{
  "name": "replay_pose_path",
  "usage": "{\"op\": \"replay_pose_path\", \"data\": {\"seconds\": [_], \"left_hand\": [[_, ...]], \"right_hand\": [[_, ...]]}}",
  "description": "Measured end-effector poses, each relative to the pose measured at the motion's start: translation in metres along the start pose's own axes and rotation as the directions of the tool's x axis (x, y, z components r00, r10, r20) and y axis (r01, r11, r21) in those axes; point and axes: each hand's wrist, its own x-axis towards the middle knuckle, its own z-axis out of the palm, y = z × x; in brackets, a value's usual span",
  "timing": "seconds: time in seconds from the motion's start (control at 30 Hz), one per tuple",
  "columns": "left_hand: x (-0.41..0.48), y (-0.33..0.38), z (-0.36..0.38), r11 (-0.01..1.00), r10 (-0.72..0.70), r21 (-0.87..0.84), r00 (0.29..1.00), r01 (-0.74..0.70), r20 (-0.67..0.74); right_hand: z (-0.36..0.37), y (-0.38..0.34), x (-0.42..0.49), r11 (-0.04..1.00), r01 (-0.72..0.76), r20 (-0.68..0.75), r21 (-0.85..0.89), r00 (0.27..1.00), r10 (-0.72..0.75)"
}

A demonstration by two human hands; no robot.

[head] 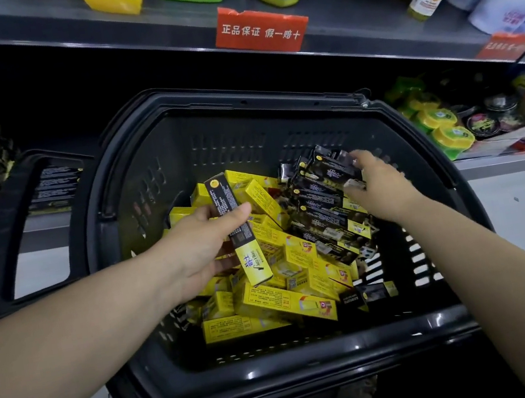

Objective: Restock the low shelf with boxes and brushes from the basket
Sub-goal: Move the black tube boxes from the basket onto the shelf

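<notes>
left grip (206, 243) pinches box (236, 227), raised ready for shelving | right grip (380, 182) clasps pack (323, 195) in basket (284, 379), probably gathering more

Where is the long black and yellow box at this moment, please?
In the head view, the long black and yellow box is left of centre, gripped by the left hand over the pile of yellow boxes inside the black basket.
</notes>
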Motion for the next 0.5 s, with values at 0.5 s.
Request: {"op": "replay_pose_path", "data": {"seconds": [0.5], "left_hand": [[0.006,0.000,0.003,0.994,-0.001,-0.106,1.000,0.000,-0.011]], "right_hand": [[0.012,-0.105,-0.080,0.831,0.175,0.274,0.527,0.891,-0.361]]}}
